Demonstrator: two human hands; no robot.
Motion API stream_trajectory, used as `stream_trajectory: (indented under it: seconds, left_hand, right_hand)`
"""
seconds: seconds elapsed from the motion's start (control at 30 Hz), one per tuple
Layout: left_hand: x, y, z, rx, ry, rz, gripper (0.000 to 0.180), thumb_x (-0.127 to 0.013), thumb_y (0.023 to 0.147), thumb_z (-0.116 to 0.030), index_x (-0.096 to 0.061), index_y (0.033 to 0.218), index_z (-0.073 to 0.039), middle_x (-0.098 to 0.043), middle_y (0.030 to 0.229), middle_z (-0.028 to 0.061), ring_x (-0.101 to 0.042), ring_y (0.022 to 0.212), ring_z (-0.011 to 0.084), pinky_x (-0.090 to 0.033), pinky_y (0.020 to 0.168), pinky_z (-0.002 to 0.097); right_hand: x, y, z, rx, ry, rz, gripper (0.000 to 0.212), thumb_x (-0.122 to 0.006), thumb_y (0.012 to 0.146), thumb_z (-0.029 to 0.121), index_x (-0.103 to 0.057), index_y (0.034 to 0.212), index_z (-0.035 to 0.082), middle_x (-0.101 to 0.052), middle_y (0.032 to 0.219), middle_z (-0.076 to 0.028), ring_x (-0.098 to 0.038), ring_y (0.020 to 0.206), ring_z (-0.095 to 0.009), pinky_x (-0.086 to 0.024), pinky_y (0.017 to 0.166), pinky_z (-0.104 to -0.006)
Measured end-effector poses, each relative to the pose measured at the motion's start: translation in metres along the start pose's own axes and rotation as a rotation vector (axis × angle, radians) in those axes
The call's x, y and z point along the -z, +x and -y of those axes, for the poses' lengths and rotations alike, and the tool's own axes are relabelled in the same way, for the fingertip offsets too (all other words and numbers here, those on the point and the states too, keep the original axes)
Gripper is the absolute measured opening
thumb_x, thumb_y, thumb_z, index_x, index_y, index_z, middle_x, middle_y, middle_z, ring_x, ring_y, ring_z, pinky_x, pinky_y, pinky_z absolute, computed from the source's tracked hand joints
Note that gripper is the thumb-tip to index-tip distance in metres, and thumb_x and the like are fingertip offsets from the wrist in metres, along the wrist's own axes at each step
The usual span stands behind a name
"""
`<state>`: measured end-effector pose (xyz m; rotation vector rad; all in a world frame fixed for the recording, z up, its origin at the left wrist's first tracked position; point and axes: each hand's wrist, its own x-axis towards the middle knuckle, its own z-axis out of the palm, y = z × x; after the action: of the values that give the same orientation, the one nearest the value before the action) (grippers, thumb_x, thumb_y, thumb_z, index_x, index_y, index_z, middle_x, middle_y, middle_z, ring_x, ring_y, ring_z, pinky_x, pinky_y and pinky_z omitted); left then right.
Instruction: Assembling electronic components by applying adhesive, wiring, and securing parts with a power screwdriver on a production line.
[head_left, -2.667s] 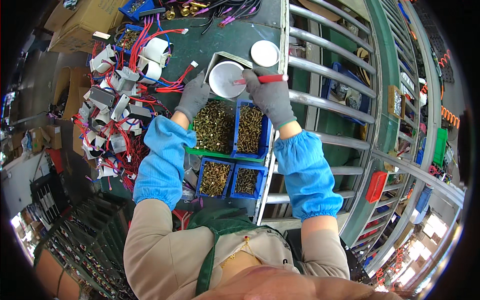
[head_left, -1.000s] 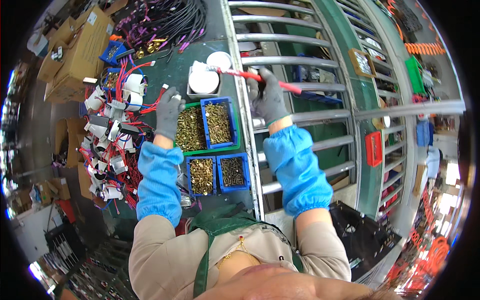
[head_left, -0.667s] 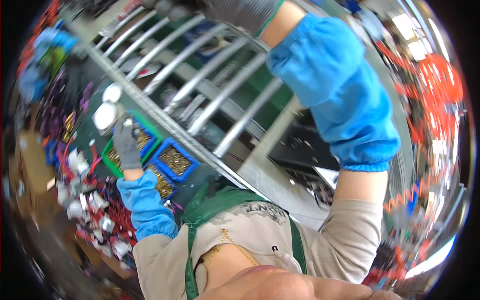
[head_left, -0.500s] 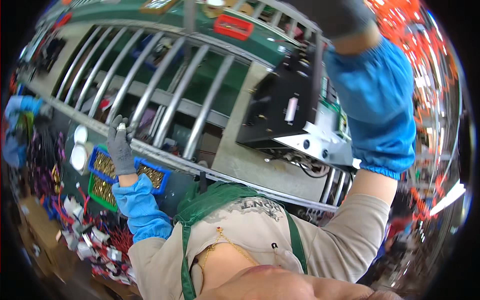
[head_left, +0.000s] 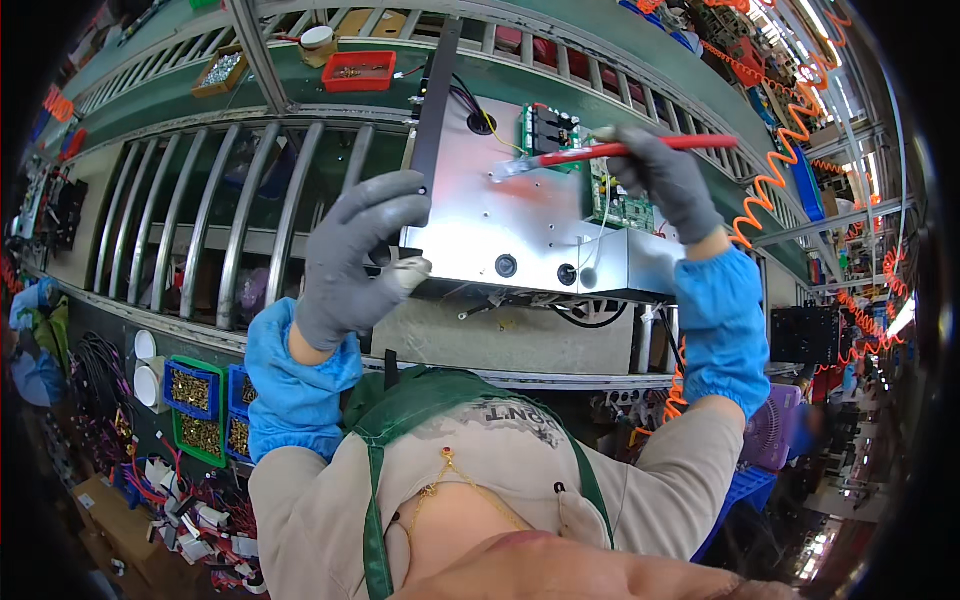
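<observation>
A silver metal chassis (head_left: 470,215) with a dark side wall (head_left: 437,110) rests on the roller line in front of me. My left hand (head_left: 360,255), in a grey glove with a pale patch at one fingertip, is beside its left edge with fingers spread. Whether it touches the edge is unclear. My right hand (head_left: 665,180), also gloved, grips a red-handled brush (head_left: 590,152) above the chassis. The brush's pale tip points left over the bare metal. Green circuit boards (head_left: 550,135) are mounted on the chassis beneath and behind the brush.
Metal rollers (head_left: 240,220) run to the left. Blue and green bins (head_left: 198,447) of brass-coloured fasteners stand at the near left, beside white round containers (head_left: 147,385). A red tray (head_left: 358,72) lies beyond the rollers. Orange coiled hoses (head_left: 775,190) hang at right. Cables dangle along the chassis's near side.
The chassis has turned so its silver inside shows. My left hand has moved from the bins to its left edge. My right hand has come down from the upper right, the brush now visible.
</observation>
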<state>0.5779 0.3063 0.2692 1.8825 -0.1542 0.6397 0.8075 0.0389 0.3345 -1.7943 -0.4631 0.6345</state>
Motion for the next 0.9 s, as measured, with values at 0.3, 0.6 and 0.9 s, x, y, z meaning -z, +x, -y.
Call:
stream_trajectory:
  seconds: [0.3, 0.6, 0.9]
  left_hand:
    - [-0.013, 0.002, 0.009, -0.202, 0.211, -0.094, 0.035, -0.072, 0.065, -0.007, -0.065, 0.098, -0.005, -0.060, 0.112, 0.0153, -0.060, 0.100, 0.0287, -0.051, 0.081, 0.0360]
    - [-0.018, 0.004, 0.014, -0.193, 0.167, -0.134, 0.036, -0.071, 0.063, -0.006, -0.065, 0.098, -0.007, -0.060, 0.112, 0.0144, -0.060, 0.101, 0.0277, -0.050, 0.082, 0.0351]
    - [-0.023, 0.002, 0.014, -0.209, 0.143, -0.150, 0.035, -0.069, 0.063, -0.002, -0.064, 0.097, -0.007, -0.060, 0.112, 0.0137, -0.059, 0.101, 0.0267, -0.051, 0.083, 0.0348]
  right_hand:
    - [0.011, 0.013, -0.007, -0.126, -0.220, -0.156, 0.025, -0.059, 0.087, 0.029, -0.067, 0.093, 0.007, -0.057, 0.061, 0.000, -0.046, 0.045, -0.005, -0.034, 0.041, -0.0186]
    - [-0.037, 0.017, 0.014, -0.032, -0.204, -0.046, 0.025, -0.064, 0.084, 0.029, -0.068, 0.089, 0.004, -0.058, 0.063, -0.002, -0.051, 0.050, -0.007, -0.041, 0.045, -0.0207]
    - [-0.038, 0.007, 0.020, 0.037, -0.062, -0.024, 0.026, -0.069, 0.079, 0.027, -0.068, 0.089, 0.003, -0.057, 0.064, -0.002, -0.051, 0.050, -0.007, -0.040, 0.044, -0.0199]
